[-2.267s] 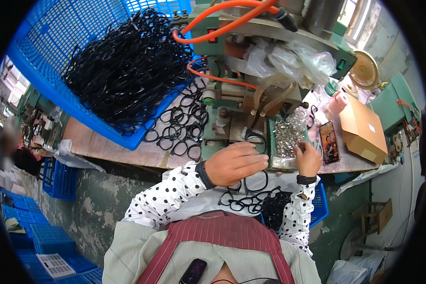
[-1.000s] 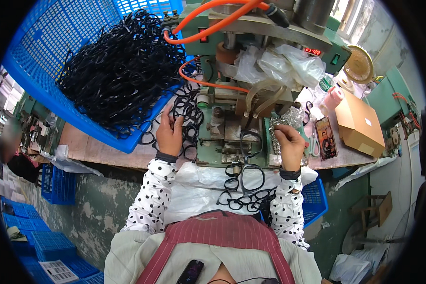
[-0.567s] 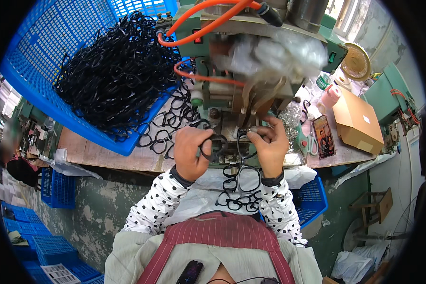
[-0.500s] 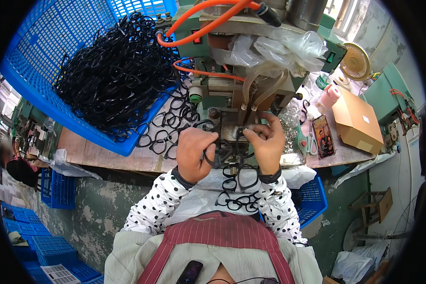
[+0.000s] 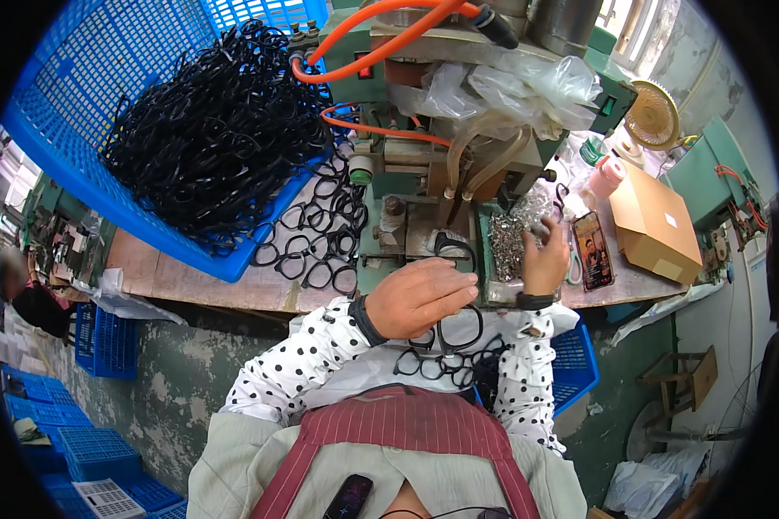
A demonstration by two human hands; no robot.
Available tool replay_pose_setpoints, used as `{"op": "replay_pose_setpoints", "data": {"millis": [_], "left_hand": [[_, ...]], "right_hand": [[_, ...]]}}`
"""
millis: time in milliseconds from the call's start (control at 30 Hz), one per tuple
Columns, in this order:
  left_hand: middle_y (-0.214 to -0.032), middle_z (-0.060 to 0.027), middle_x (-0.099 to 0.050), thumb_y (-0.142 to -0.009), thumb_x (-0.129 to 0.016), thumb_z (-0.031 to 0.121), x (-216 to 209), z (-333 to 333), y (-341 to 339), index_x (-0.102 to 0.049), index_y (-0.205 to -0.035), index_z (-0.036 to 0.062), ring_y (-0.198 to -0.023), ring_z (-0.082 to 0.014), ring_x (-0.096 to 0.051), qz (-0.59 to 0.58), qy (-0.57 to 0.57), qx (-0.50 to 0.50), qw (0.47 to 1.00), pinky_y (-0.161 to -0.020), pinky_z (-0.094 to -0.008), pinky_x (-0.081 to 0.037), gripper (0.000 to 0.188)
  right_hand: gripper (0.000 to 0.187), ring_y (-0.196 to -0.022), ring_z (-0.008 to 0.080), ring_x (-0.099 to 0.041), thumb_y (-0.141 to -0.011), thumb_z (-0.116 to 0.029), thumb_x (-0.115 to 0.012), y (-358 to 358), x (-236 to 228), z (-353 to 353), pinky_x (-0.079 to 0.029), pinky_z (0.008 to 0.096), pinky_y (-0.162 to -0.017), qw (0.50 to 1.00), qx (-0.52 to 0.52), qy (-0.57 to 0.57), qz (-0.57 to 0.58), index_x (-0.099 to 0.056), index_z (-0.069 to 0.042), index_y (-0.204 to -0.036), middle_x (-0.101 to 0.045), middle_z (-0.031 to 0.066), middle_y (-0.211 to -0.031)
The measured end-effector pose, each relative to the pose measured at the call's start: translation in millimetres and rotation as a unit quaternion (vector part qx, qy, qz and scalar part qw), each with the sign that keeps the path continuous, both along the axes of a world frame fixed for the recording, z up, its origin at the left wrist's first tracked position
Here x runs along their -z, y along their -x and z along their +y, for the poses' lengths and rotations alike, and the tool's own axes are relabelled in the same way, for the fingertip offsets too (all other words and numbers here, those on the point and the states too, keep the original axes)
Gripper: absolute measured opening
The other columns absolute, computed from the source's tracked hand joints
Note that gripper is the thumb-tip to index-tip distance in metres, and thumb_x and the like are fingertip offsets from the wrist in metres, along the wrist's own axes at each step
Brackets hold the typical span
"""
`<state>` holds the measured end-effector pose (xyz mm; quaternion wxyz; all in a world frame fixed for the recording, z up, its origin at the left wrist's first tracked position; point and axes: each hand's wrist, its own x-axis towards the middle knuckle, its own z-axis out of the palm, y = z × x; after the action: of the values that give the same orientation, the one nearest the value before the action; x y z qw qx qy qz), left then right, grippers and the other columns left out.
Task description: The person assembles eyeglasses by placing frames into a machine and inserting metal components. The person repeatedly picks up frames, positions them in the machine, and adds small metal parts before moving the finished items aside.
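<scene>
A: From my remote post I have one view, the head camera. Hands?
B: Left hand lies back up, fingers extended, at the front of the green machine. Its underside is hidden; I cannot tell whether that grip is released or grasping something. Right hand is bent beside the small metal parts; I cannot confirm any piece between its fingertips.
A: The black eyeglass frame?
B: One rim shows at the metal plate, just beyond the left hand.
A: Risks, in your judgement?
B: Three. Fingers so near the tooling could be pinched if the machine cycled. A brush from the left hand could knock the frame askew. The parts lie loose, so a hasty pick could scatter them. I also note the plastic bag above; slipping, it could foul the tooling.
</scene>
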<state>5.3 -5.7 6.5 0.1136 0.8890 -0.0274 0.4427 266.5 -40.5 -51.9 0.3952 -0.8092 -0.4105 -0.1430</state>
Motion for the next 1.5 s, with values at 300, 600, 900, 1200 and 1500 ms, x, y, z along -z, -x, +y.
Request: {"op": "replay_pose_setpoints", "data": {"millis": [300, 600, 900, 1200, 1500], "left_hand": [[-0.122, -0.0150, -0.061, -0.073, -0.063, -0.003, 3, -1, 0, -0.060, -0.118, 0.0020, -0.103, -0.0313, -0.062, 0.006, -0.004, -0.009, 1.000, -0.092, -0.0453, -0.051, 0.046], [-0.116, -0.0084, -0.062, -0.092, -0.060, 0.041, 6, -1, 24, -0.064, -0.114, 0.0119, -0.095, -0.0250, -0.061, -0.038, -0.084, -0.096, 0.991, -0.083, -0.0418, -0.046, 0.037], [-0.084, -0.0095, -0.060, -0.087, -0.062, 0.040, 97, 99, 88, -0.068, -0.094, 0.0123, -0.084, -0.0310, -0.059, 0.164, 0.100, -0.646, 0.739, -0.070, -0.0458, -0.044, 0.029], [-0.090, -0.0137, -0.057, -0.089, -0.064, 0.032, 122, 114, 93, -0.062, -0.089, 0.0097, -0.081, -0.0353, -0.059, 0.098, 0.162, -0.587, 0.787, -0.066, -0.0459, -0.047, 0.023], [-0.089, -0.0164, -0.065, -0.095, -0.056, 0.016, 78, 75, 85, -0.043, -0.137, 0.0095, -0.076, -0.0330, -0.063, -0.102, 0.322, -0.499, 0.798, -0.068, -0.0384, -0.049, 0.044]], "right_hand": [[0.014, -0.111, 0.0256, -0.051, -0.072, -0.020, -0.075, -6, 32, -20, -0.033, 0.0512, -0.090, 0.992, -0.080, 0.062, -0.079, -0.070, -0.016, -0.085, -0.065, 0.0009, -0.110], [0.004, -0.072, 0.0275, -0.060, -0.083, -0.009, -0.067, 2, 34, -20, -0.047, 0.0377, -0.066, 0.993, -0.083, -0.076, 0.033, -0.064, -0.009, -0.086, -0.067, 0.0080, -0.080], [0.009, -0.071, 0.0357, -0.065, -0.092, -0.007, -0.057, 5, 37, -20, -0.049, 0.0431, -0.062, 0.995, -0.069, -0.064, 0.023, -0.058, -0.007, -0.101, -0.066, 0.0152, -0.081], [0.014, -0.075, 0.0363, -0.065, -0.090, -0.001, -0.056, 3, 40, -17, -0.049, 0.0432, -0.064, 0.991, -0.068, -0.068, 0.097, -0.056, -0.007, -0.103, -0.067, 0.0153, -0.084], [0.011, -0.069, 0.0147, -0.059, -0.079, 0.000, -0.068, 20, 13, -14, -0.047, 0.0280, -0.065, 0.964, -0.133, -0.130, 0.191, -0.071, -0.005, -0.088, -0.069, 0.0055, -0.079]]}}
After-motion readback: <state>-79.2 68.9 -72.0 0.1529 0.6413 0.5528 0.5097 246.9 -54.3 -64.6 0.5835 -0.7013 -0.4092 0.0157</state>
